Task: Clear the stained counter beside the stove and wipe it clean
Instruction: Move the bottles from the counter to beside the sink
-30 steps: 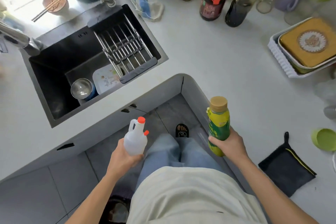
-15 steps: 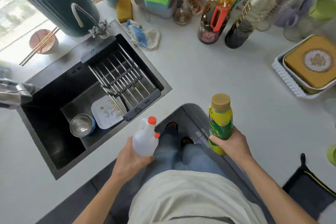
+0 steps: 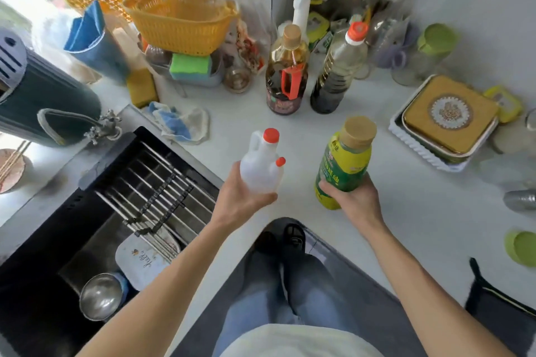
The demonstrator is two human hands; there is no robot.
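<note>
Bottles fill both hands above the white counter (image 3: 232,122): the left hand (image 3: 240,203) cups a white jug (image 3: 261,168), while the right hand (image 3: 353,197) wraps a yellow-green bottle (image 3: 343,165). Setting either down among the crowded dark sauce bottles (image 3: 285,72) could probably topple one.

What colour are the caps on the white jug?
Both caps on the white jug are orange-red, clearest in the head view.

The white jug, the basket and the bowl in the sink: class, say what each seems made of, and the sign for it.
White jug: probably plastic, matt and slightly translucent, with moulded handle and red caps.
Basket: plastic, glossy orange, with a moulded lattice wall.
Bowl in the sink: looks like polished metal, perhaps steel, by its grey mirror shine.
</note>
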